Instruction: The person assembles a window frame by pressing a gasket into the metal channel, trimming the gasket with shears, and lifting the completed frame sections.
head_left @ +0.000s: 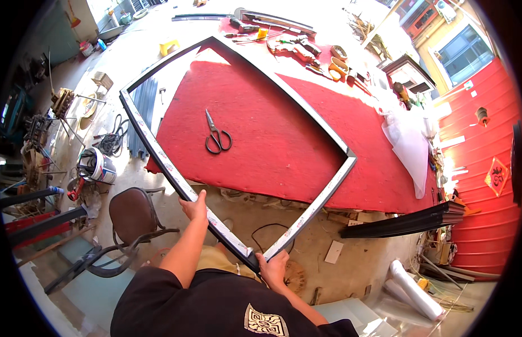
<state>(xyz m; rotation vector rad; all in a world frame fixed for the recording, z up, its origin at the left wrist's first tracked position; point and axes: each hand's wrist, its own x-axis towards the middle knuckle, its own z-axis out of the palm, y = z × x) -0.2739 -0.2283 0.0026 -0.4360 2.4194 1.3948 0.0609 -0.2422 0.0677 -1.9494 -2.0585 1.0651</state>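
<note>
Frame (238, 146) lay partly on the red table (306, 146), its near corner overhanging toward the person. Left hand (194, 206) gripped the frame's left rail; right hand (272, 268) clasped the near corner. Scissors (216, 135) sat inside the frame. Repositioning seemingly underway; the next move called for both grips holding firm.

I wear a black short-sleeved shirt (210, 306) with a pale square patterned emblem (265, 322) printed near its right side, khaki trousers (216, 259) below it, and both my forearms are bare, without gloves.
</note>
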